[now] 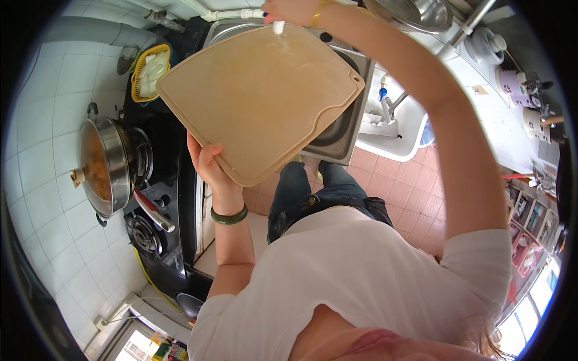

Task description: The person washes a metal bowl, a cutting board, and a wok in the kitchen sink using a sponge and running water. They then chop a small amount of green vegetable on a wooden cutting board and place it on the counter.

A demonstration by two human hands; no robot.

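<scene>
A large tan cutting board (262, 99) lies tilted over the stainless steel sink (332, 149) and hides most of it. My left hand (210, 164) grips the board's near left edge, the thumb on its face. At the top of the view my right hand (293, 11) is at the white faucet spout (278, 28), above the board's far edge; its fingers are partly cut off by the picture's rim, so its hold is unclear. What looks like water runs from the spout onto the board.
Left of the sink stands a yellow basket (135, 85) with pale pieces. Farther left, a lidded steel pan (113, 167) sits on the gas stove, a red-and-steel handle (153, 210) jutting out. A white plastic tub (393, 146) is right of the sink, metal bowls (424, 16) above.
</scene>
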